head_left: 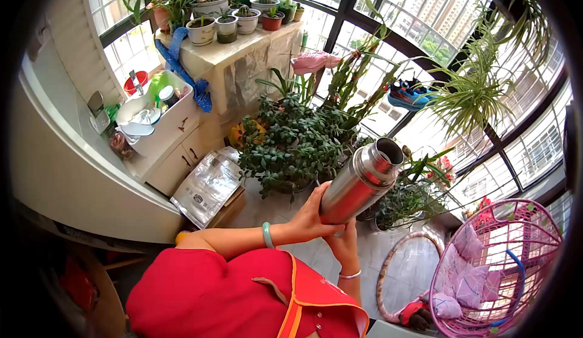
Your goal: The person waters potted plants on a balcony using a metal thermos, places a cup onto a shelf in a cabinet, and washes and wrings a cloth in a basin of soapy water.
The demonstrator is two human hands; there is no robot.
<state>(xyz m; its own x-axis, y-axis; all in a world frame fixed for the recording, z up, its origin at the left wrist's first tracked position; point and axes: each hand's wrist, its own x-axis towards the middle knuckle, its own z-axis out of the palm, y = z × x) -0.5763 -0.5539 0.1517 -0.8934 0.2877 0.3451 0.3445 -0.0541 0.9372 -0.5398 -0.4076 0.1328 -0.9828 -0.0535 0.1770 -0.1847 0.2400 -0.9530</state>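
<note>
A silver metal thermos flask point(357, 183) is held tilted in front of my chest, its open mouth pointing up and to the right. Around the flask's left side and lower part wraps my left hand point(308, 215), a green bangle on its wrist. Under the base of the flask, my right hand point(345, 241) is pressed against it, its fingers partly hidden; a thin bracelet circles that wrist. The flask's mouth has no lid on it, and what is inside cannot be made out.
Beyond the flask stands a bushy potted plant point(291, 141). Small pots line a covered ledge point(243, 56) at the upper left, above a white basin point(164, 133). A pink wicker chair point(528, 241) and a hoop point(388, 265) are at the right. Silver packaging point(209, 183) lies at the left.
</note>
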